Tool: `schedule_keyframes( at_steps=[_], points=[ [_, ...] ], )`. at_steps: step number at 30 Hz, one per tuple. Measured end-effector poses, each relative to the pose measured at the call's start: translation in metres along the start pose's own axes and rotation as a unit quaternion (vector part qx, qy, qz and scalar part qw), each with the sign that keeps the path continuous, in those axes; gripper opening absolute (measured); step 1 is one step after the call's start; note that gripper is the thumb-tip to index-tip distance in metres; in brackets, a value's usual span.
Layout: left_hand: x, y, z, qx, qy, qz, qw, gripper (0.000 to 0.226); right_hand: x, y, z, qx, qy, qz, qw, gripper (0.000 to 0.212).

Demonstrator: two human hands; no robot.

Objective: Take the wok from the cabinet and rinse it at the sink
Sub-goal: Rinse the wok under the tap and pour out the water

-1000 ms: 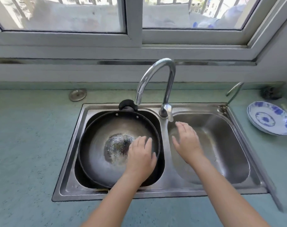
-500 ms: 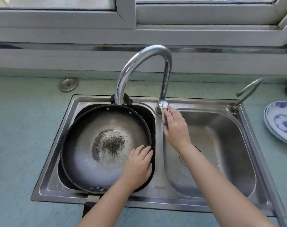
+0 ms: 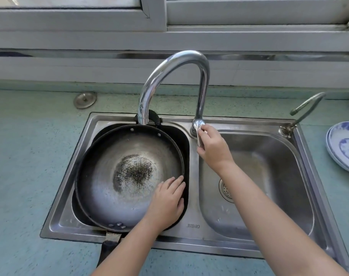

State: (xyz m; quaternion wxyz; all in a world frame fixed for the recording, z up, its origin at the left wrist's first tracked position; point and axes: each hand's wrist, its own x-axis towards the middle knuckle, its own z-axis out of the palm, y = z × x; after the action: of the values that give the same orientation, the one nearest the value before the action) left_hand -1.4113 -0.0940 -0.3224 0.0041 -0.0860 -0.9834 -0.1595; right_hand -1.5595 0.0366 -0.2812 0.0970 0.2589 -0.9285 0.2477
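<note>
A dark metal wok (image 3: 118,180) with a speckled black centre lies in the left basin of the steel double sink (image 3: 191,232). Its long handle (image 3: 110,246) sticks out over the sink's near edge. My left hand (image 3: 167,200) rests flat on the wok's inner wall at its right rim, fingers together. My right hand (image 3: 211,148) is closed on the tap lever (image 3: 199,134) at the foot of the curved chrome faucet (image 3: 169,76). The spout ends above the wok's far rim. No water is visible coming out.
A smaller second tap (image 3: 304,108) stands at the sink's far right corner. Blue-and-white plates (image 3: 342,146) sit stacked on the green counter at the right edge. A round metal cap (image 3: 85,99) lies on the counter behind the left basin. A window frame runs along the back.
My right hand went from hovering over the right basin up to the tap lever and closed on it. My left hand stayed on the wok. The view tilted down and moved closer.
</note>
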Motion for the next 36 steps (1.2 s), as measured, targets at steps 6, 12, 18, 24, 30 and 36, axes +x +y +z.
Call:
schedule_keyframes(
  at_steps=[6, 12, 18, 24, 30, 36],
  points=[
    [-0.003, 0.002, -0.001, -0.008, -0.003, -0.008, 1.000, 0.046, 0.010, -0.001, -0.006, -0.004, -0.059, 0.032, 0.998, 0.015],
    [-0.011, 0.003, -0.008, -0.013, 0.012, -0.010, 1.000, 0.046, -0.001, -0.007, -0.005, -0.026, -0.066, 0.058, 0.996, 0.039],
    [-0.031, -0.002, -0.020, -0.015, 0.062, -0.007, 0.998, 0.047, -0.046, -0.042, 0.000, -0.012, -0.057, 0.107, 0.993, 0.058],
    [-0.074, -0.018, -0.029, -0.024, 0.070, -0.017, 0.997, 0.047, -0.092, -0.085, 0.006, -0.017, -0.076, 0.123, 0.989, 0.058],
    [-0.122, -0.032, -0.037, -0.041, 0.073, -0.043, 0.996, 0.047, -0.133, -0.133, 0.011, -0.019, -0.079, 0.127, 0.989, 0.057],
    [-0.178, -0.044, -0.038, -0.058, 0.078, -0.088, 0.991, 0.048, -0.170, -0.175, 0.023, -0.029, -0.108, 0.119, 0.987, 0.058]
  ],
)
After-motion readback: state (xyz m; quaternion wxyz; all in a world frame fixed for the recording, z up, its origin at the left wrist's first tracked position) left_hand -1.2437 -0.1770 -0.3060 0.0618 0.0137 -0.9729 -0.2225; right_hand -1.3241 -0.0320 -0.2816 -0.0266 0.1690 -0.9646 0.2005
